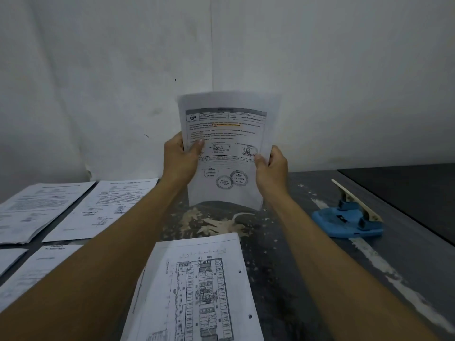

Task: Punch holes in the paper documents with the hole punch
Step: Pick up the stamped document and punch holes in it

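I hold a printed paper document [225, 143] upright above the table, in front of the wall. My left hand [181, 158] grips its left edge with the thumb on the front. On the right edge my right hand [270, 168] pinches it the same way. The sheet carries text, signatures and round stamps, and its lower edge hangs just above the tabletop. The blue hole punch [349, 222] with a pale lever sits on the table to the right, apart from both hands. A floor-plan sheet [197, 289] with two punched holes along its right edge lies flat below my arms.
Several other printed documents [103, 207] lie on the left side of the worn dark table [307, 267]. A black panel [406, 190] borders the table at the right rear. A white wall stands close behind.
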### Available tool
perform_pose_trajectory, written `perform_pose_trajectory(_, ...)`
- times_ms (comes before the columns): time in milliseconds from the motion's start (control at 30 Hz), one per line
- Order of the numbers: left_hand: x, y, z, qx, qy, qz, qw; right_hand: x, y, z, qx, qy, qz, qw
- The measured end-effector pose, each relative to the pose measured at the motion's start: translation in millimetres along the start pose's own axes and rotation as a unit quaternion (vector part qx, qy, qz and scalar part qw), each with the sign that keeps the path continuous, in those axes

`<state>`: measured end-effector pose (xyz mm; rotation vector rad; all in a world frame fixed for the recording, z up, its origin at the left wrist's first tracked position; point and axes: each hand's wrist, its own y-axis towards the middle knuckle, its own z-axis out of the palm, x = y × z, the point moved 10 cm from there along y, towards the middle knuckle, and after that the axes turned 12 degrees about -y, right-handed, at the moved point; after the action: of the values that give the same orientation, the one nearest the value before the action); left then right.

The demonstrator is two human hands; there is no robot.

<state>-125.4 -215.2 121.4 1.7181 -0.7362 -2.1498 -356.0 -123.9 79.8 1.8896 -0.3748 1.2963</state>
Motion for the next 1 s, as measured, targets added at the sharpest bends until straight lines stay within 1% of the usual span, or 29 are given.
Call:
perform_pose_trajectory(67,6.6,-3.8,2.2,0.002,0.016,-0.004,1.000,-10.1,-3.4,7.4,0.015,-0.006,0.022,1.000)
perform_pose_trajectory(167,34.6,-19.6,0.1,-0.001,0.002,-0.052,0.999,-40.9,-16.5,19.5,0.045,-0.026,0.076,0.996)
perform_pose_trajectory(233,44.4,-25.1,-2.1,0.001,0.002,-0.065,0.998,-50.2,-19.8,20.0,0.049,-0.026,0.091,0.994)
perform_pose_trajectory(467,48.0,-13.1,-5.8,0.012,0.014,-0.082,0.996,-26.5,-8.5,5.9,0.039,-0.019,0.067,0.997)
perform_pose_trajectory(533,49.2,-12.2,-6.2,0.017,0.016,-0.085,0.996,-23.4,-7.2,9.3,0.052,-0.006,0.073,0.996)
perform_pose_trajectory(633,48.9,-11.7,-8.0,0.022,0.016,-0.084,0.996,-20.0,-3.2,6.6,0.044,0.007,0.073,0.996)
perform_pose_trajectory(733,48.1,-11.2,-10.0,0.029,0.012,-0.087,0.996,-18.4,0.0,5.4,0.053,0.014,0.082,0.995)
perform_pose_trajectory(900,47.0,-9.1,-13.4,0.037,-0.002,-0.103,0.994,-21.0,7.4,-3.3,0.034,0.019,0.108,0.993)
perform_pose_trajectory(1000,46.0,-8.9,-11.2,0.047,-0.011,-0.107,0.993,-19.5,5.2,8.5,0.071,0.000,0.108,0.992)
